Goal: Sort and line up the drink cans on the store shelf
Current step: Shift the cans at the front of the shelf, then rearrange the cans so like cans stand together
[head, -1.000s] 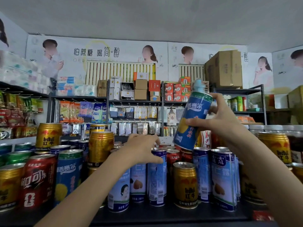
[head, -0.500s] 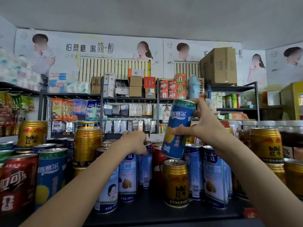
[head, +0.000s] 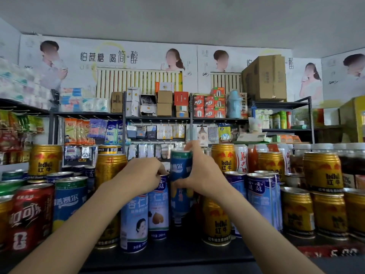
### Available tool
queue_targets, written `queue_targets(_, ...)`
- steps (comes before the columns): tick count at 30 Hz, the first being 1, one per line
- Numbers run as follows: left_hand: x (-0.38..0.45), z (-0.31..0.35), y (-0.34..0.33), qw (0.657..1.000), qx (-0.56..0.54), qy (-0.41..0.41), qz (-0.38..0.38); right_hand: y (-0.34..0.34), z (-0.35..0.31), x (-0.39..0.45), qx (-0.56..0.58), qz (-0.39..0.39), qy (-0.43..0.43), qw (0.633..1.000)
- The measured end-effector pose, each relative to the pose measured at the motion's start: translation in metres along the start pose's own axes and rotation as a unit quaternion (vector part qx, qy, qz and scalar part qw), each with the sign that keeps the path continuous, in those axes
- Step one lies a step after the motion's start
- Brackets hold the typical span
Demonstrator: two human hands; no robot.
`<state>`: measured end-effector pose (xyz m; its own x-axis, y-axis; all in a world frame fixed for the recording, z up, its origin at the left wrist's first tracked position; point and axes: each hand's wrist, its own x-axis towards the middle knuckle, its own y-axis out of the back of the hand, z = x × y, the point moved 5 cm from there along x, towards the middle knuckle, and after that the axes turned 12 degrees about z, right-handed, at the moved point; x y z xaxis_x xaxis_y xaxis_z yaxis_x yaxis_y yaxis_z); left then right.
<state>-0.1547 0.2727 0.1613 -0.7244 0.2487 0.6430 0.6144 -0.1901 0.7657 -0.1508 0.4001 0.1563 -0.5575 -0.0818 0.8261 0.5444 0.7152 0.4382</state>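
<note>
On the shelf: our blue can has come down from head height a second ago and now stands upright among the almond-milk cans
Right hand: our right hand grips the blue can round its upper half
Left hand: our left hand curls over the top of an almond-milk can just beside it, steadying it
What it means: we judge the can is nearly seated; its matching blue can stands well apart to the left, so sorting is unfinished
</note>
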Motion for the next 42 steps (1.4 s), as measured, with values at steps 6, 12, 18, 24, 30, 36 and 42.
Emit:
queue_targets(6, -0.005, -0.003, 0.000, 0.999, -0.011, -0.009, 0.029, -0.029, 0.017, -0.023, -0.246, -0.038, -0.013, 0.968)
queue_targets(12, -0.008, -0.001, -0.002, 0.996, 0.004, -0.026, 0.089, -0.024, 0.007, -0.023, -0.351, -0.034, 0.017, 0.936)
queue_targets(18, -0.008, 0.020, 0.010, 0.983, -0.075, -0.049, 0.160, 0.046, 0.018, 0.004, -0.255, 0.044, -0.024, 0.966)
queue_targets(24, 0.008, 0.045, -0.002, 0.981, -0.128, -0.081, 0.125, 0.094, 0.059, 0.021, -0.188, 0.072, -0.058, 0.978)
queue_targets(30, 0.030, 0.056, -0.004, 0.975, -0.179, -0.075, 0.113, 0.095, 0.094, 0.006, -0.148, -0.137, -0.130, 0.971)
queue_targets(36, 0.047, 0.078, -0.003, 0.962, -0.230, -0.079, 0.126, 0.103, 0.101, -0.004, -0.135, -0.217, -0.068, 0.964)
queue_targets(42, 0.043, 0.119, -0.030, 0.969, -0.204, -0.137, 0.015, 0.113, 0.100, -0.008, -0.110, -0.272, -0.059, 0.954)
